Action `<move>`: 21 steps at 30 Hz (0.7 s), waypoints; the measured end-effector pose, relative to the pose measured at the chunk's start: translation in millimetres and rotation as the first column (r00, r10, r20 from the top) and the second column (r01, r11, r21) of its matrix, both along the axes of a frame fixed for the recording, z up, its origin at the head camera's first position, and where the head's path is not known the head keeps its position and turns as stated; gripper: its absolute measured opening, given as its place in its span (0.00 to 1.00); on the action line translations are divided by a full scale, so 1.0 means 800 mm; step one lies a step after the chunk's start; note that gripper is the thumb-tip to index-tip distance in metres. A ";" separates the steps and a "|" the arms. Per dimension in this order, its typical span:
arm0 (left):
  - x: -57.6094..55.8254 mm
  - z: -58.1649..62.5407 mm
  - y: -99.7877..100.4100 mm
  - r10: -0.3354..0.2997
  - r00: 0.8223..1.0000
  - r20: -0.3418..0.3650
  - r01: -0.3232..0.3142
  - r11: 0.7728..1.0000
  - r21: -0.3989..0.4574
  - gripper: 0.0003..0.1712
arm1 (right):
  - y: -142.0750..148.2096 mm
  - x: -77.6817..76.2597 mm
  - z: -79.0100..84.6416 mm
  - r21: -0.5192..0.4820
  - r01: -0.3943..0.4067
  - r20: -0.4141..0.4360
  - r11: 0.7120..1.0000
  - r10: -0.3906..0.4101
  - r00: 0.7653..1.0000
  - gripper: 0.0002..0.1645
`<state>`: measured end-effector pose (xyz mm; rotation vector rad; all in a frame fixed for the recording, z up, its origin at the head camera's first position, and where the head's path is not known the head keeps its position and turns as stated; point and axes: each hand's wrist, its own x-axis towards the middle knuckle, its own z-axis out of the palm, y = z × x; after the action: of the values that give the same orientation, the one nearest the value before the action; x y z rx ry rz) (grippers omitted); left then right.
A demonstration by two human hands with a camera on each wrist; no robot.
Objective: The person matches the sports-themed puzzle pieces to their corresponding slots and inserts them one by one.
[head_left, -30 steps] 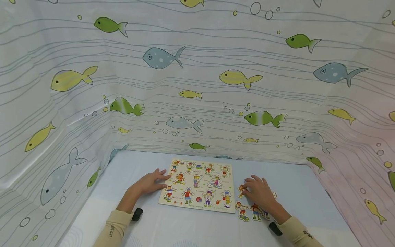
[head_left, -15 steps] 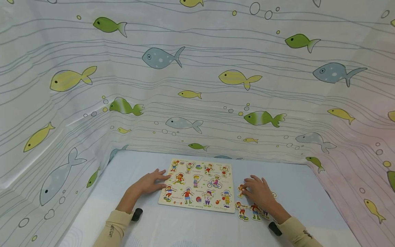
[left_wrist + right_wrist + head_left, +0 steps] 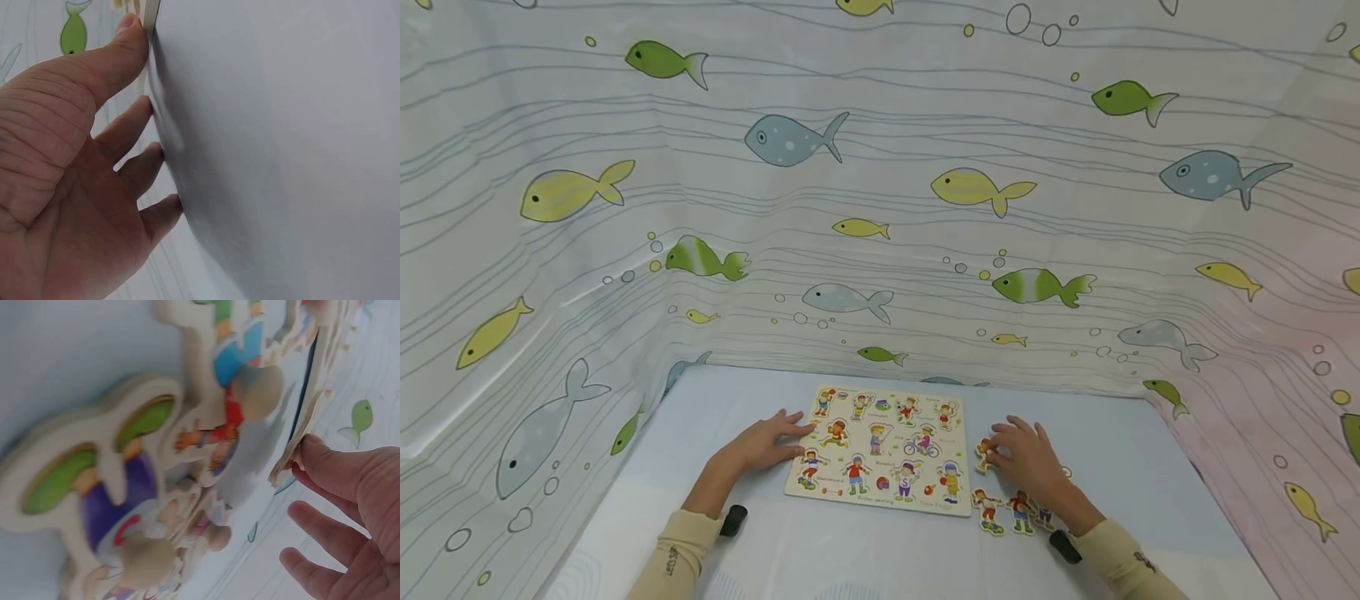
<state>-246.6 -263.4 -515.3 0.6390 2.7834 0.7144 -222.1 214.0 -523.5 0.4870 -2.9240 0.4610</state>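
A wooden peg-puzzle board (image 3: pixel 857 438), printed with children playing sports, lies on the table. My left hand (image 3: pixel 767 443) rests at its left edge, fingers spread; in the left wrist view the thumb touches the board's edge and several fingertips touch the table. To the right of the board, my right hand (image 3: pixel 1032 468) pinches a puzzle piece (image 3: pixel 982 455) between thumb and index finger. The right wrist view shows this piece (image 3: pixel 305 415) edge-on, tilted off the table. Near that hand lie a skateboarder piece (image 3: pixel 988 510), a red-shirted piece (image 3: pixel 1021 512) and a purple-trousered piece (image 3: pixel 134 487).
Round wooden knobs (image 3: pixel 261 392) stand up from the loose pieces. Pale cloth (image 3: pixel 715 567) covers the table. A fish-printed curtain (image 3: pixel 917 250) rises behind it and along both sides. Black wrist cameras (image 3: pixel 733 521) sit by both cuffs.
My right hand has risen slightly and shifted a little away from me, and the pinched piece has moved with it. My left hand and the board stay in place.
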 end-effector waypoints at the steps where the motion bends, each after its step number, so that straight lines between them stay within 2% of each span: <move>1: 0.000 0.000 0.000 0.000 1.000 0.000 0.000 1.000 0.001 0.29 | -0.001 -0.001 0.002 -0.002 -0.002 -0.004 1.000 0.002 1.000 0.07; 10: -0.001 -0.002 -0.002 -0.002 1.000 0.006 0.002 1.000 0.023 0.29 | -0.013 -0.004 0.013 0.002 -0.023 -0.038 1.000 0.023 0.999 0.06; 21: -0.003 -0.004 -0.002 0.007 1.000 -0.002 -0.007 1.000 -0.003 0.30 | -0.039 -0.017 0.016 -0.002 -0.041 -0.058 0.999 0.041 0.998 0.06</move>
<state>-248.6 -265.1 -518.2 0.6298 2.7895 0.7109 -235.7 183.0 -510.6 0.5513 -2.8626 0.4493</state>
